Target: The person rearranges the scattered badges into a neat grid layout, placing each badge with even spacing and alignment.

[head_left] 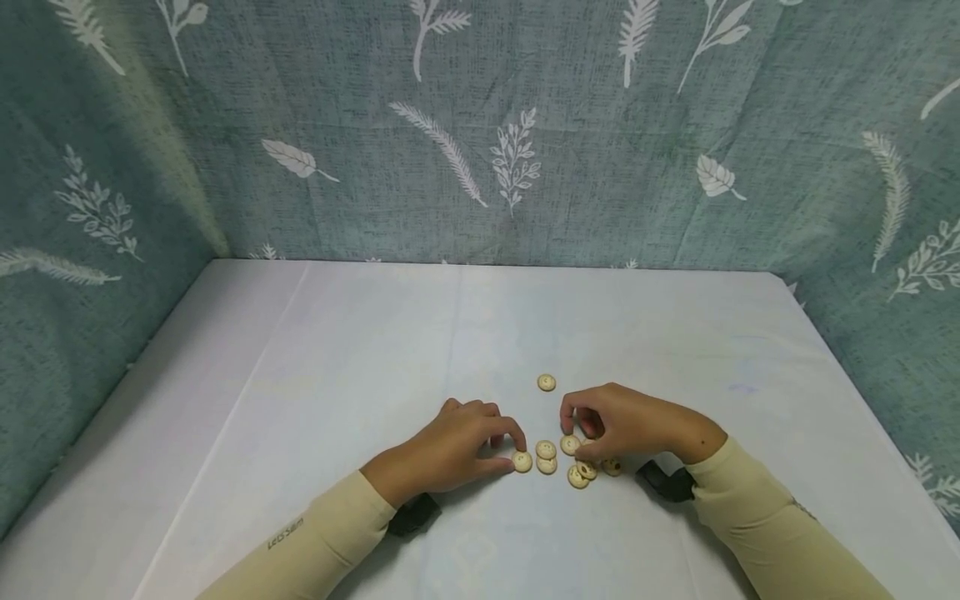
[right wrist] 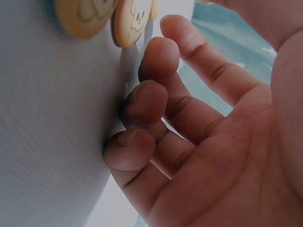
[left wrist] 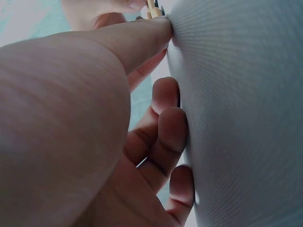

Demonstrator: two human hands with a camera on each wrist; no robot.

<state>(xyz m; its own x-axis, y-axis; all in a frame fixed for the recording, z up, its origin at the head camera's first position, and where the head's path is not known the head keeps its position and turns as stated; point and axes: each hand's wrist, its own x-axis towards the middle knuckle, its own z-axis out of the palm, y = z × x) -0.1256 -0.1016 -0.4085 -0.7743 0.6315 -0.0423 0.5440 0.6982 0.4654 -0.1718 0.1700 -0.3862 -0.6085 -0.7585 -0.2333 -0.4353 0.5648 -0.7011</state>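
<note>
Head view: left hand point(head_left: 456, 448) with grip on cream disc point(head_left: 522, 462)

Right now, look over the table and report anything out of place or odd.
One disc lies alone, farther back than the other discs, some of which overlap. Toward the right of the cloth, a faint purplish mark may be a stain. Nothing else stands out.
</note>
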